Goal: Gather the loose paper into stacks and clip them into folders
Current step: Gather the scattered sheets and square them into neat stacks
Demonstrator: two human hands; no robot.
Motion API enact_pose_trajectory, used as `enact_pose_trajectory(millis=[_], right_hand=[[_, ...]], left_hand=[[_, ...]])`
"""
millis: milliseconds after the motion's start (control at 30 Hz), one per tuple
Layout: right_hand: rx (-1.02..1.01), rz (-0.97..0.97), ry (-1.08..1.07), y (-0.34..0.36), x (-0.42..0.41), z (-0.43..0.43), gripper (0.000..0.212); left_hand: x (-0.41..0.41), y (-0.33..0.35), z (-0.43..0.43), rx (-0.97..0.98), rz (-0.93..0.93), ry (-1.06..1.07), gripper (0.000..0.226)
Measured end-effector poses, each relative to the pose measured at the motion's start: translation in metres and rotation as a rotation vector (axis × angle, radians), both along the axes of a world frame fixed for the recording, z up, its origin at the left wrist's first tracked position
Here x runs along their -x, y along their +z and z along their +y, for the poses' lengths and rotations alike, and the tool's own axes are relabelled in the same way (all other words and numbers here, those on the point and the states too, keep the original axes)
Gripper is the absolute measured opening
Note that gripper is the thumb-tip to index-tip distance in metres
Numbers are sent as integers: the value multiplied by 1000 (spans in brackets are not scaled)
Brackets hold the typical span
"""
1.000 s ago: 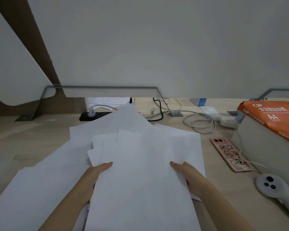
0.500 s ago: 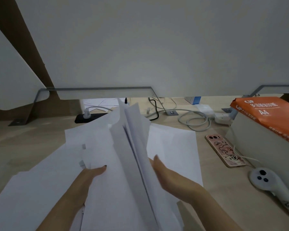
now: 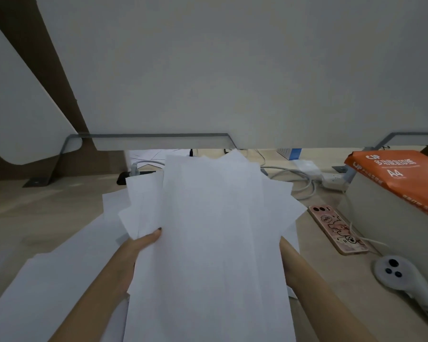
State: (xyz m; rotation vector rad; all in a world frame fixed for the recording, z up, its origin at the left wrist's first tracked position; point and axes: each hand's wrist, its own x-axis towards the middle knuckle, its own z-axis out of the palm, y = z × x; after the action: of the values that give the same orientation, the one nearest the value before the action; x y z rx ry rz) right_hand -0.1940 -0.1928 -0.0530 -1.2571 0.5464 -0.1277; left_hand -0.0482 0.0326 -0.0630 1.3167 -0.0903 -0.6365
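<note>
A fanned bundle of white paper (image 3: 213, 230) is raised off the desk and tilted toward me. My left hand (image 3: 141, 245) grips its left edge, thumb on top of the sheets. My right hand (image 3: 288, 253) is at the bundle's right edge; only the wrist side shows, and the fingers are hidden behind the paper. More loose sheets (image 3: 47, 280) lie spread on the wooden desk (image 3: 35, 213) below and to the left. No folder or clip is in view.
A pink-cased phone (image 3: 336, 228) lies right of the paper. A white controller (image 3: 400, 277) sits nearer me. An orange A4 ream (image 3: 400, 176) tops a white box at far right. Cables (image 3: 304, 181) and a black power strip (image 3: 134, 175) run along the grey partition.
The sheets went from lying flat under both hands, to being pressed together upright, to one bundle lifted and fanned toward me. My right hand slid behind the paper's right edge.
</note>
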Motion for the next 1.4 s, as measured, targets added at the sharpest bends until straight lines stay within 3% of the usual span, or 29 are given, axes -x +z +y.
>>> enact_pose_trajectory(millis=[100, 167, 200, 267, 333, 467, 500, 567, 633, 700, 867, 967, 1033, 1133, 1200, 1300, 1400], right_hand=[[-276, -170, -55, 0, 10, -12, 72], [-293, -226, -37, 7, 15, -10, 84], [-249, -230, 0, 14, 15, -6, 74], [-100, -230, 14, 29, 13, -2, 28], [14, -258, -30, 53, 10, -1, 15], [161, -399, -85, 103, 6, -9, 13], [180, -429, -85, 111, 5, -11, 13], [235, -438, -49, 122, 4, -11, 37], [264, -427, -2, 124, 2, -8, 56], [225, -477, 17, 125, 0, -5, 52], [182, -545, -29, 125, -2, 3, 32], [149, -580, -111, 125, -3, 5, 24], [88, -607, -190, 127, -6, 6, 27], [29, -614, -277, 132, -13, 5, 41], [25, -628, -315, 137, -16, 3, 34], [4, -627, -372, 144, -19, -6, 27], [54, -508, -481, 135, -27, -19, 29]], left_hand=[[-3, 17, -3, 77, -27, 60, 24], [-7, 28, -6, 134, -77, 86, 24], [-8, 35, -9, 145, -109, 88, 23], [-10, 51, -12, 182, -172, 83, 18], [-9, 71, -15, 196, -221, 63, 17], [-13, 111, -12, 299, -340, -22, 11], [-13, 119, -10, 331, -385, -44, 20], [-15, 125, -11, 337, -457, -88, 36], [-12, 125, -13, 327, -475, -115, 33], [-9, 122, -15, 339, -464, -113, 24], [-8, 114, -12, 311, -483, -130, 33], [-11, 103, -10, 222, -460, -173, 72], [-11, 92, -11, 107, -458, -207, 78], [-8, 78, -16, -27, -435, -190, 41], [-6, 79, -21, -71, -439, -148, 16], [-6, 89, -26, -80, -457, -118, 7], [-8, 89, -27, -86, -386, -203, 16]])
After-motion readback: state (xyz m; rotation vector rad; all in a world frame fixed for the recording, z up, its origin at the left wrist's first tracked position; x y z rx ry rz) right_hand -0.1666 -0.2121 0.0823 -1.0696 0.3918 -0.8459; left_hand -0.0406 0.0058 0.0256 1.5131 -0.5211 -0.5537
